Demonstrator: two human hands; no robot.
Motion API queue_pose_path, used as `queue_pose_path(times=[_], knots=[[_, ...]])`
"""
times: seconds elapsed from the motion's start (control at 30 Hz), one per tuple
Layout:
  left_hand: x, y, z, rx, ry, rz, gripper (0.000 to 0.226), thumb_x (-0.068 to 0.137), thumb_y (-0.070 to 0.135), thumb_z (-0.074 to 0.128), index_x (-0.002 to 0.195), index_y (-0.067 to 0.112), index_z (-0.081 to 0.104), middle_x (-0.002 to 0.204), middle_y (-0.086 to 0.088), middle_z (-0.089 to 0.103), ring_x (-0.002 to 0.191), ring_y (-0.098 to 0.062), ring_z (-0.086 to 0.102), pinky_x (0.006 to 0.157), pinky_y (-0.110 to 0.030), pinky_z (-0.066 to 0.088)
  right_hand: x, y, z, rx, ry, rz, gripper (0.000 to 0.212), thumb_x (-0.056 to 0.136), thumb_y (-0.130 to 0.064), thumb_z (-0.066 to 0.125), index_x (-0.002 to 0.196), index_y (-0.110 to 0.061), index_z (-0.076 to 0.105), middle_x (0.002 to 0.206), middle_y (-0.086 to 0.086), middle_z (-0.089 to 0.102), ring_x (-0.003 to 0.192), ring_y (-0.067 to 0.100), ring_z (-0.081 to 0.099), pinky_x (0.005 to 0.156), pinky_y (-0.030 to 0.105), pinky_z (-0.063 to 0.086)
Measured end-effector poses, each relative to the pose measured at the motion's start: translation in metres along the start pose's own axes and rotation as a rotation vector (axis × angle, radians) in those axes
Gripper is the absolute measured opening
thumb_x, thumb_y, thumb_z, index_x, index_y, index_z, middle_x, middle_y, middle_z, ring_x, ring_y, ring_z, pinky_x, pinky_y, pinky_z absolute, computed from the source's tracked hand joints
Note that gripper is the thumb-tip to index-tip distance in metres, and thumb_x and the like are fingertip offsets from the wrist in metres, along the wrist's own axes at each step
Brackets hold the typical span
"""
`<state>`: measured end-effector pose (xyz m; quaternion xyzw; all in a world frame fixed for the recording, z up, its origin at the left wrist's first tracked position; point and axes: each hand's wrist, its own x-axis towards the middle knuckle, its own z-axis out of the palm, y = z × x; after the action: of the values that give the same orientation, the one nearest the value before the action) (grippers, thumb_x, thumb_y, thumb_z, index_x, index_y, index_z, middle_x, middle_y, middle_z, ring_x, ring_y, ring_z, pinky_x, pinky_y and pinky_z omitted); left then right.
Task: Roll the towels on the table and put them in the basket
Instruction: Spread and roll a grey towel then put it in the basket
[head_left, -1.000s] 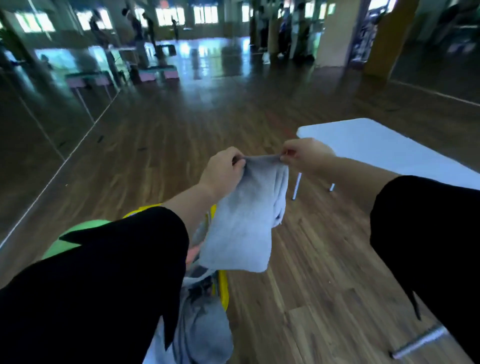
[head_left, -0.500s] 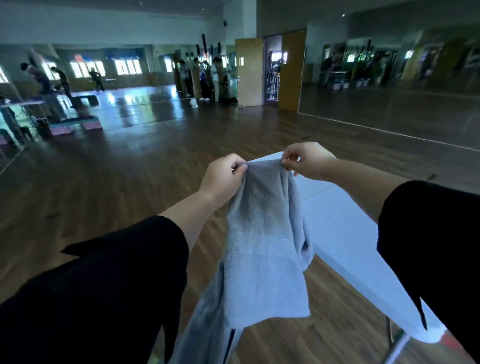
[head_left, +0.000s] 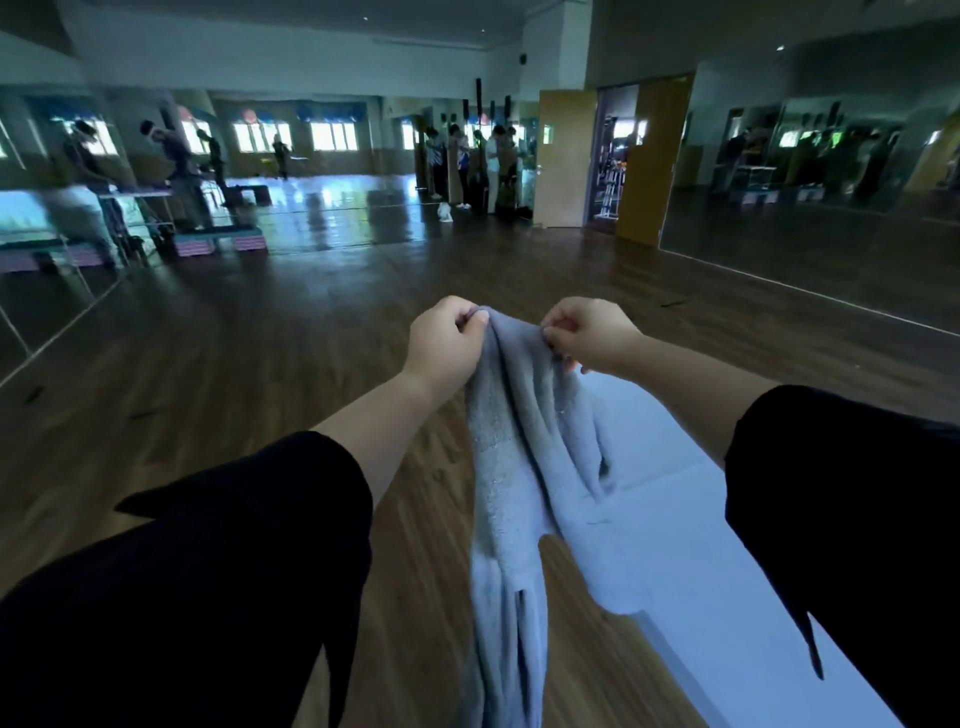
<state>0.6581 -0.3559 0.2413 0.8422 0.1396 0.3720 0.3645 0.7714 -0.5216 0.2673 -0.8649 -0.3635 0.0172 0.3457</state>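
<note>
The left grip (head_left: 448, 339) and the right grip (head_left: 591, 332) each pinch the top edge of the grey towel (head_left: 519, 467), fingers curled and clamped on the cloth, the two close together. The towel hangs from them in long bunched folds. It drops past the near-left edge of the white counter (head_left: 685, 545) and out of the bottom of the view. Whether its lower part rests on the counter cannot be told, since the colours blend.

A second ago the same towel hung over a yellow-rimmed basket with the counter well off to the right. The view has since swung round, the counter now lies right beside the cloth, and the grips have drawn nearer each other. I judge the towel is being carried to the counter for spreading, with rolling not yet begun. The basket is out of view.

Black sleeves (head_left: 234, 571) frame the arms, with wooden floor (head_left: 208, 374) beyond. No brand, label or writing is readable.
</note>
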Motion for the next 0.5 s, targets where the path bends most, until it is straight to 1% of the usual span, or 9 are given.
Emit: queue_pose_path(times=[0.07,0.13,0.2,0.27,0.3,0.33,0.4,0.43,0.5], knots=[[0.023,-0.015,-0.004,0.015,0.053,-0.023,0.011,0.096,0.023,0.055,0.089,0.017,0.062,0.086,0.006,0.061,0.082,-0.01,0.053,0.063,-0.009,0.032,0.021,-0.004,0.016,0.117,-0.044,-0.006,0.017,0.091,-0.034,0.063,0.098,-0.019,0.062,0.086,0.005,0.071,0.071,0.018,0.072,0.058,0.033,0.059],[0.046,-0.034,-0.007,0.024,0.107,-0.057,0.011,0.096,0.023,0.056,0.09,0.017,0.063,0.087,0.006,0.061,0.083,-0.01,0.053,0.064,-0.01,0.032,0.042,-0.008,0.036,0.137,-0.129,-0.036,0.03,0.084,-0.048,0.07,0.096,-0.021,0.064,0.085,0.001,0.072,0.075,0.014,0.072,0.061,0.034,0.06],[0.07,-0.052,-0.009,0.025,0.143,-0.067,0.009,0.095,0.022,0.057,0.089,0.017,0.063,0.087,0.006,0.061,0.083,-0.01,0.053,0.067,-0.009,0.03,0.07,-0.011,0.06,0.08,-0.168,-0.075,0.034,0.075,-0.055,0.075,0.089,-0.025,0.068,0.083,-0.005,0.071,0.075,0.009,0.069,0.059,0.027,0.058],[0.099,-0.071,-0.011,0.04,0.146,-0.051,0.008,0.095,0.021,0.058,0.087,0.019,0.062,0.086,0.007,0.061,0.083,-0.01,0.053,0.067,-0.007,0.031,0.105,-0.013,0.086,0.006,-0.154,-0.104,0.036,0.071,-0.057,0.077,0.088,-0.026,0.071,0.084,-0.009,0.069,0.077,0.007,0.065,0.062,0.022,0.054],[0.116,-0.081,-0.012,0.051,0.145,-0.043,0.008,0.094,0.021,0.058,0.087,0.019,0.061,0.086,0.007,0.061,0.083,-0.009,0.053,0.066,-0.005,0.032,0.125,-0.015,0.099,-0.019,-0.137,-0.106,0.034,0.072,-0.055,0.077,0.089,-0.026,0.071,0.085,-0.01,0.069,0.079,0.007,0.065,0.066,0.023,0.054],[0.134,-0.091,-0.014,0.06,0.144,-0.041,0.008,0.094,0.021,0.059,0.087,0.019,0.062,0.086,0.007,0.061,0.082,-0.008,0.053,0.064,-0.002,0.032,0.146,-0.018,0.111,-0.02,-0.11,-0.103,0.027,0.074,-0.049,0.076,0.088,-0.026,0.071,0.086,-0.011,0.069,0.081,0.008,0.065,0.07,0.026,0.055],[0.174,-0.112,-0.02,0.065,0.156,-0.048,0.009,0.095,0.022,0.058,0.088,0.019,0.063,0.084,0.009,0.06,0.081,-0.006,0.053,0.06,0.001,0.033,0.192,-0.025,0.13,0.021,-0.035,-0.087,0.008,0.08,-0.035,0.07,0.084,-0.028,0.07,0.086,-0.01,0.069,0.082,0.011,0.066,0.075,0.03,0.056],[0.194,-0.122,-0.025,0.068,0.167,-0.051,0.009,0.095,0.022,0.058,0.088,0.02,0.062,0.083,0.01,0.059,0.079,-0.005,0.052,0.06,0.002,0.033,0.216,-0.029,0.138,0.042,-0.006,-0.085,0.005,0.082,-0.03,0.066,0.082,-0.028,0.07,0.084,-0.008,0.07,0.081,0.012,0.066,0.076,0.03,0.055],[0.232,-0.143,-0.035,0.082,0.177,-0.053,0.009,0.096,0.023,0.056,0.089,0.021,0.061,0.082,0.011,0.058,0.075,-0.002,0.05,0.059,0.003,0.033,0.26,-0.038,0.146,0.084,0.023,-0.079,0.009,0.084,-0.023,0.062,0.077,-0.026,0.068,0.079,-0.007,0.068,0.073,0.011,0.064,0.072,0.028,0.054]])
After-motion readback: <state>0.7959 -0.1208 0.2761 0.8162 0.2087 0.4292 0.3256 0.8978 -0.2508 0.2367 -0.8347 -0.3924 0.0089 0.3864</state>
